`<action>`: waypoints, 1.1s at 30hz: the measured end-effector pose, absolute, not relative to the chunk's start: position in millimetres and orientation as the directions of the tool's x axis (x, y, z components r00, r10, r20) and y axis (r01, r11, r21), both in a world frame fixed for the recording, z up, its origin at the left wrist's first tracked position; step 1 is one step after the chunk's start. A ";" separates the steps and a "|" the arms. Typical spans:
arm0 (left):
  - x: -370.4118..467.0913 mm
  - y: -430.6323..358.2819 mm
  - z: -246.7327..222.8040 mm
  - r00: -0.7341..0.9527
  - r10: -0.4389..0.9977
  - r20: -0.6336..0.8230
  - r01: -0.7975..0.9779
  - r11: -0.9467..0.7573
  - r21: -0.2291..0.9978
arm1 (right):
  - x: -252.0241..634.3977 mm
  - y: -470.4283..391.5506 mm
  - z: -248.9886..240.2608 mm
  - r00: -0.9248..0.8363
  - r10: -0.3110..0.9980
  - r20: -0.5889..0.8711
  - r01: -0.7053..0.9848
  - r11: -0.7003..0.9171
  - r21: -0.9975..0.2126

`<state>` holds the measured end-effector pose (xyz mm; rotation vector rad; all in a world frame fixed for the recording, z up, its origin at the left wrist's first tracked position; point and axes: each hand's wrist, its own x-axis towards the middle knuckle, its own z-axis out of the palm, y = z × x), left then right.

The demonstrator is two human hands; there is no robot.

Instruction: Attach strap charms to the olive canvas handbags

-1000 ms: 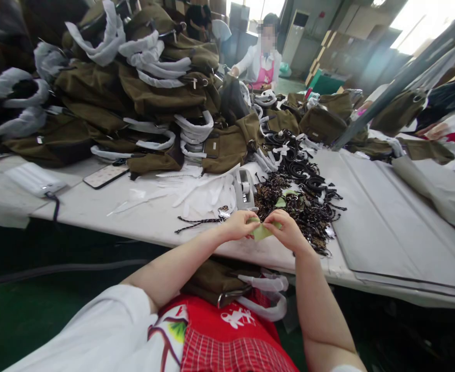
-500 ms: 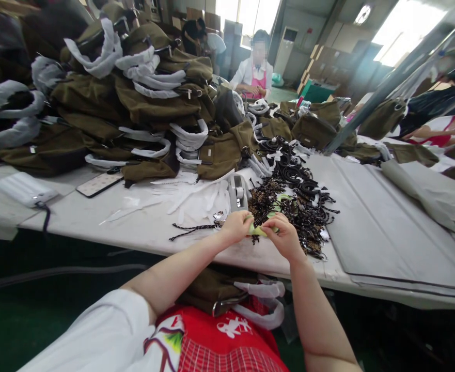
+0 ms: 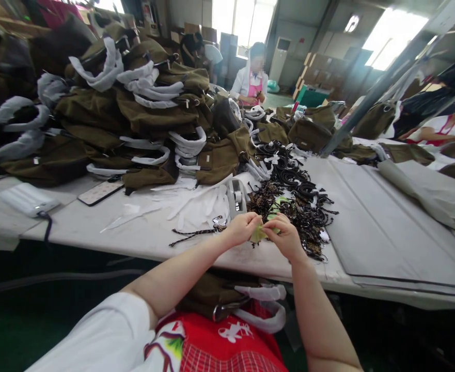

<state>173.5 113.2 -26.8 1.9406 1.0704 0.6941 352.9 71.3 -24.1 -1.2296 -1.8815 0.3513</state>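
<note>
Near the table's front edge, my left hand (image 3: 245, 228) is closed in a pinch on a thin yellow-green piece (image 3: 257, 235). My right hand (image 3: 283, 233) pinches the same piece from the other side, fingertips almost touching those of the left. Just beyond my hands stands a grey tape dispenser (image 3: 236, 196). A heap of black and brown braided cords (image 3: 304, 219) with metal rings lies behind and to the right of my right hand, with more yellow-green material on it. One braided cord (image 3: 194, 232) lies left of my left hand.
Olive bags (image 3: 153, 113) with white-wrapped handles are piled high at the left and back. White strips (image 3: 202, 204), a phone (image 3: 100, 191) and a white device (image 3: 28, 199) lie on the table. Grey sheets (image 3: 386, 222) cover the right side. A person (image 3: 250, 82) stands beyond the bags.
My left hand has moved slightly right, closer to my right hand. The yellow-green piece, stretched between my hands before, now hangs lower beneath my fingertips. The view has tilted slightly upward.
</note>
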 end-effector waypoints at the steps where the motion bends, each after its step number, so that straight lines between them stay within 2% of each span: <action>1: 175.7 114.3 -26.5 0.501 0.864 0.060 0.380 -0.281 0.881 | 350.3 73.9 -25.0 -0.184 0.850 0.494 0.643 0.484 -0.593; 4: 180.3 117.3 -28.0 0.500 0.866 0.009 0.275 -0.168 0.947 | 348.9 83.0 -27.1 -0.174 0.850 0.497 0.702 0.461 -0.542; 6: 180.8 119.6 -29.8 0.489 0.872 0.009 0.265 -0.159 0.951 | 354.2 88.8 -25.4 -0.199 0.870 0.452 0.720 0.442 -0.535; 10: 178.7 124.8 -31.2 0.490 0.871 0.029 0.255 -0.176 0.951 | 368.3 96.3 -15.9 -0.323 0.882 0.342 0.654 0.469 -0.594; 13: 177.1 127.5 -29.0 0.489 0.872 0.039 0.256 -0.186 0.949 | 370.7 97.0 -11.6 -0.342 0.868 0.360 0.611 0.497 -0.616; 16: 176.7 128.2 -23.1 0.488 0.872 0.032 0.269 -0.185 0.945 | 366.8 95.0 -13.5 -0.292 0.851 0.436 0.595 0.519 -0.614; 20: 178.3 129.3 -14.0 0.476 0.872 0.115 0.315 -0.291 0.903 | 359.9 91.4 -20.5 -0.181 0.844 0.505 0.582 0.506 -0.636; 22: 177.2 132.6 -12.5 0.464 0.879 0.109 0.336 -0.289 0.897 | 358.0 88.3 -22.3 -0.140 0.839 0.526 0.575 0.502 -0.647; 28: 159.1 151.7 -5.8 0.297 0.948 0.110 0.439 -0.238 0.867 | 363.6 78.3 -17.5 0.040 0.815 0.579 0.535 0.472 -0.701; 30: 159.1 153.4 -0.2 0.346 0.928 0.138 0.403 -0.280 0.871 | 363.6 81.0 -17.4 0.023 0.822 0.569 0.552 0.464 -0.693; 33: 170.6 149.5 2.9 0.533 0.835 0.134 0.328 -0.350 0.877 | 358.1 91.4 -20.3 -0.055 0.828 0.557 0.605 0.472 -0.642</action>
